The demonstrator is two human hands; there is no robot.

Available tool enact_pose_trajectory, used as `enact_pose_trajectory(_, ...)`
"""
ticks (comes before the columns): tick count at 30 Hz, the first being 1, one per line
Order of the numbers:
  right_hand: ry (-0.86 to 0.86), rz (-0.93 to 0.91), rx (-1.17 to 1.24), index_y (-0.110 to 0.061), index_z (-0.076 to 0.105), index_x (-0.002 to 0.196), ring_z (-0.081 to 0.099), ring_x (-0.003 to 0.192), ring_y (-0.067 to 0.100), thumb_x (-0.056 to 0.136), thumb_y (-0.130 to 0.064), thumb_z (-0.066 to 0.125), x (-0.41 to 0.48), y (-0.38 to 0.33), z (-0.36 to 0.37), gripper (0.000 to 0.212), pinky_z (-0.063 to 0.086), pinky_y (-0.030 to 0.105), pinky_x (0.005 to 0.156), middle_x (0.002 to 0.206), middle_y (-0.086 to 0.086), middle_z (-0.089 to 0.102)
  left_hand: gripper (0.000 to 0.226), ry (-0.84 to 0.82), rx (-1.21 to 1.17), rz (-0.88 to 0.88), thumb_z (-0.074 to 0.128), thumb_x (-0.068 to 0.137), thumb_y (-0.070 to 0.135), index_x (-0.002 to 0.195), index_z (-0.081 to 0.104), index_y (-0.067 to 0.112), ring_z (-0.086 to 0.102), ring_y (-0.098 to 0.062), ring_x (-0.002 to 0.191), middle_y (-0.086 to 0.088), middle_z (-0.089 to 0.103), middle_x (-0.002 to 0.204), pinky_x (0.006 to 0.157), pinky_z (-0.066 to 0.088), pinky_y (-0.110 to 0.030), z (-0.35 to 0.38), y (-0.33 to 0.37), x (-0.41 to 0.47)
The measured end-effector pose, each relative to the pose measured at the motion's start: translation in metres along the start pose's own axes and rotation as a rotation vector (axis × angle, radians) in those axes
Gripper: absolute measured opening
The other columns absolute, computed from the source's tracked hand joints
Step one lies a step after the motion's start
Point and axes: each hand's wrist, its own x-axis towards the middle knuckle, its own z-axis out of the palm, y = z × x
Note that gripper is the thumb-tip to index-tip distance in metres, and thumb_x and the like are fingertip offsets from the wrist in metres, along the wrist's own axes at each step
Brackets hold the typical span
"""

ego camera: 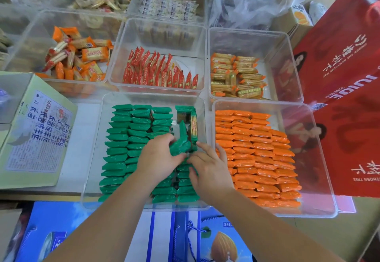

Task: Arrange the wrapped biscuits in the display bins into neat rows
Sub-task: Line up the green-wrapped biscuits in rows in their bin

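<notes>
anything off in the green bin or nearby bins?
In the green bin, the far-right column is unfinished: loose packets lie askew, one on edge showing its biscuits, and the left hand grips a green packet tilted upward. The upper-left orange bin is a jumbled heap, not rows.

Red juice cartons point(347, 60) stand right, blue gift boxes point(61, 229) nearest.

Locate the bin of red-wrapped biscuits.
Head view, centre: the bin of red-wrapped biscuits sits behind the green-biscuit bin, between the jumbled orange-pack bin and the golden-pack bin.
</notes>
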Motion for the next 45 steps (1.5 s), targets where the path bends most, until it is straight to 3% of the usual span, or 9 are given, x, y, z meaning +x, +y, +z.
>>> enact_pose_trajectory(3,0.101,0.098,0.037,-0.021,0.065,0.106,0.039,0.139,0.028,0.086,-0.024,0.059,-0.004,-0.003,0.0,0.022,0.03,0.056,0.113,0.132,0.002,0.057,0.039,-0.103,0.055,0.043,0.082,0.078,0.039,0.109,0.064,0.026,0.06,-0.015,0.091,0.013,0.061,0.099,0.078,0.051,-0.034,0.007,0.004,0.007)
enact_pose_trajectory(7,0.125,0.437,0.132,-0.017,0.048,0.137,0.023,0.146,0.029,0.085,-0.029,0.065,-0.008,-0.007,-0.002,0.056,0.022,0.051,0.118,0.156,0.008,0.031,0.044,-0.252,0.172,0.145,0.082,0.079,0.035,0.117,0.062,0.028,0.062,-0.018,0.1,0.01,0.063,0.106,0.081,0.05,-0.033,0.012,0.002,0.018)
enact_pose_trajectory(13,0.009,0.463,0.071,-0.023,0.031,0.154,0.017,0.149,0.026,0.091,-0.036,0.055,-0.005,-0.007,-0.001,0.069,0.019,0.05,0.121,0.161,0.003,0.024,0.048,-0.424,0.576,0.352,0.069,0.082,0.06,0.116,0.068,0.026,0.057,-0.024,0.101,-0.001,0.068,0.103,0.085,0.05,-0.039,0.005,0.005,0.047)
enact_pose_trajectory(16,0.032,0.467,0.076,-0.023,0.035,0.152,0.025,0.146,0.028,0.089,-0.033,0.058,-0.006,-0.008,0.0,0.068,0.024,0.051,0.12,0.157,0.005,0.032,0.056,-0.425,0.436,0.222,0.054,0.084,0.073,0.094,0.072,0.021,0.062,-0.019,0.085,0.001,0.068,0.089,0.075,0.055,-0.039,0.005,0.014,0.057)
enact_pose_trajectory(19,0.051,0.47,0.084,-0.022,0.035,0.151,0.028,0.145,0.029,0.087,-0.031,0.06,-0.006,-0.008,0.003,0.069,0.027,0.051,0.119,0.156,0.005,0.035,0.041,-0.189,0.271,0.077,0.059,0.084,0.067,0.079,0.053,0.027,0.054,-0.011,0.064,0.007,0.058,0.074,0.054,0.044,-0.032,0.011,0.022,0.063)
enact_pose_trajectory(25,0.062,0.46,0.088,-0.023,0.033,0.151,0.03,0.142,0.028,0.084,-0.03,0.061,-0.005,-0.006,0.006,0.072,0.031,0.05,0.116,0.154,0.005,0.035,0.053,-0.229,0.001,-0.192,0.067,0.085,0.048,0.126,0.047,0.021,0.054,-0.018,0.086,0.001,0.062,0.108,0.075,0.045,-0.032,0.031,0.038,0.076)
enact_pose_trajectory(35,0.056,0.455,0.075,-0.023,0.034,0.15,0.032,0.141,0.029,0.085,-0.03,0.061,-0.004,-0.006,0.006,0.07,0.031,0.05,0.116,0.154,0.007,0.037,0.072,-0.279,-0.061,-0.285,0.066,0.088,0.034,0.148,0.028,0.019,0.063,-0.024,0.086,-0.005,0.064,0.103,0.069,0.048,-0.034,0.04,0.039,0.083)
enact_pose_trajectory(39,0.058,0.451,0.055,-0.024,0.032,0.15,0.033,0.141,0.029,0.085,-0.03,0.061,-0.004,-0.006,0.006,0.071,0.032,0.05,0.115,0.154,0.007,0.037,0.046,-0.228,-0.043,-0.262,0.065,0.088,0.03,0.127,0.043,0.019,0.063,-0.026,0.082,-0.005,0.064,0.095,0.073,0.053,-0.038,0.047,0.039,0.076)
enact_pose_trajectory(45,0.064,0.441,0.02,-0.022,0.033,0.151,0.036,0.138,0.03,0.085,-0.03,0.062,-0.005,-0.006,0.006,0.072,0.035,0.049,0.113,0.152,0.009,0.039,0.029,-0.12,-0.185,-0.23,0.064,0.09,0.022,0.114,0.048,0.027,0.06,-0.016,0.065,-0.003,0.064,0.088,0.05,0.04,-0.029,0.029,0.042,0.06)
